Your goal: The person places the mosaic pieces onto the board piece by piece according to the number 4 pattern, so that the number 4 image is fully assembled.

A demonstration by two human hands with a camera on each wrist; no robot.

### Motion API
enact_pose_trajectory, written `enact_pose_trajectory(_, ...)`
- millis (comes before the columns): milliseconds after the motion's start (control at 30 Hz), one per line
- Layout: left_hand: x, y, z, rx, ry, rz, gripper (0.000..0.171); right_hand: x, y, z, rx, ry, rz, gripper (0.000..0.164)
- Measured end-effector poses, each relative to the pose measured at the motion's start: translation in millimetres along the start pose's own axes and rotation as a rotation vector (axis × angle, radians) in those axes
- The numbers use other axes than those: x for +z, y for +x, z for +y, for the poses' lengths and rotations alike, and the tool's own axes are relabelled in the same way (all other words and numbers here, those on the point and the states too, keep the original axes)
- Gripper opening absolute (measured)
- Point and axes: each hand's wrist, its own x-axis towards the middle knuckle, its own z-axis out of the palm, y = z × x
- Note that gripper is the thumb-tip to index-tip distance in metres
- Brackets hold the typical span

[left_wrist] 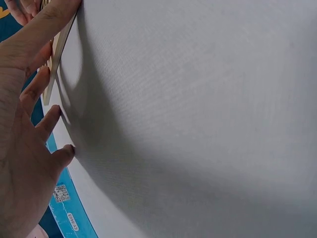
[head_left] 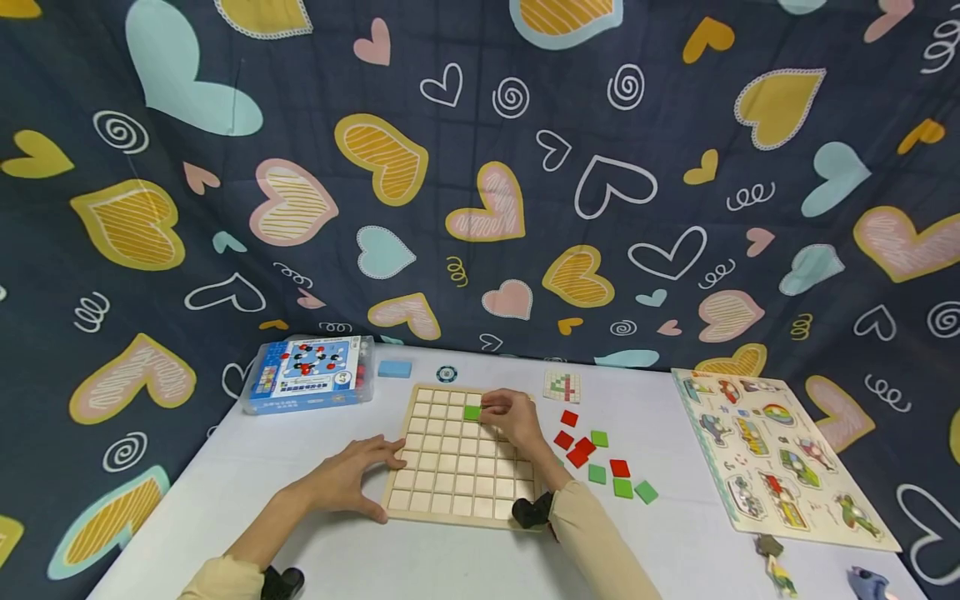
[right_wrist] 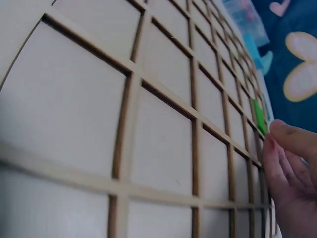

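I see the left hand spread at the board's left edge; can't tell whether the right hand pinches the green tile.

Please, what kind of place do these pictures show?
Perhaps a tabletop play or filming corner: a white-covered table holds a wooden grid board and a picture puzzle board before a heart-patterned cloth.

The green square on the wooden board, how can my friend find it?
Find the wooden grid board on the white table. Near its far edge, look just left of the right hand. The green square there is the only coloured one visible on the board; loose tiles lie beside it.
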Motion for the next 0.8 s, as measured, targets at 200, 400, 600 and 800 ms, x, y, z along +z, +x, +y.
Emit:
enact_pose_trajectory(200, 1.1, 0.7, 0.6, -0.021, -0.009, -0.008, 0.071, -26.3, -8.4, 4.9, 0.054, 0.061, 0.011, 0.028)
enact_pose_trajectory(400, 2.2, -0.7, -0.7, -0.026, -0.011, -0.005, 0.071, -71.0, -23.2, 14.7, 0.078, 0.074, 0.014, 0.033)
enact_pose_trajectory(600, 3.2, -0.6, -2.5, -0.033, -0.021, -0.012, 0.072, -124.4, -43.1, 26.9, 0.165, -0.022, 0.070, 0.036)
enact_pose_trajectory(800, 0.7, -0.2, -1.1, -0.026, -0.023, -0.012, 0.071, -165.1, -61.2, 35.3, 0.238, -0.095, 0.100, 0.037)
